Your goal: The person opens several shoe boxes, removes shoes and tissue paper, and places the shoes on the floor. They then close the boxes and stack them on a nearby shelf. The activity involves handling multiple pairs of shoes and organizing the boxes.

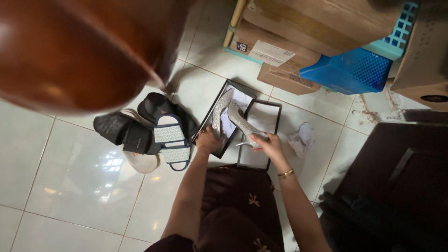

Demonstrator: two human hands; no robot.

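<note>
Holding 2 silver heels (242,123) over shoebox (210,116)

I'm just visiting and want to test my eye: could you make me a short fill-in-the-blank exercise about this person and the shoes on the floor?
1. The right hand holds a glittery silver high-heeled shoe over the black box ____.
2. The left hand rests on the open shoe box, where the other silver ____ lies.
3. Left of the box lie slide sandals with blue edges and dark ____ beside them.
4. The right wrist wears a gold ____.

Missing words: lid; shoe; sandals; bracelet
</note>
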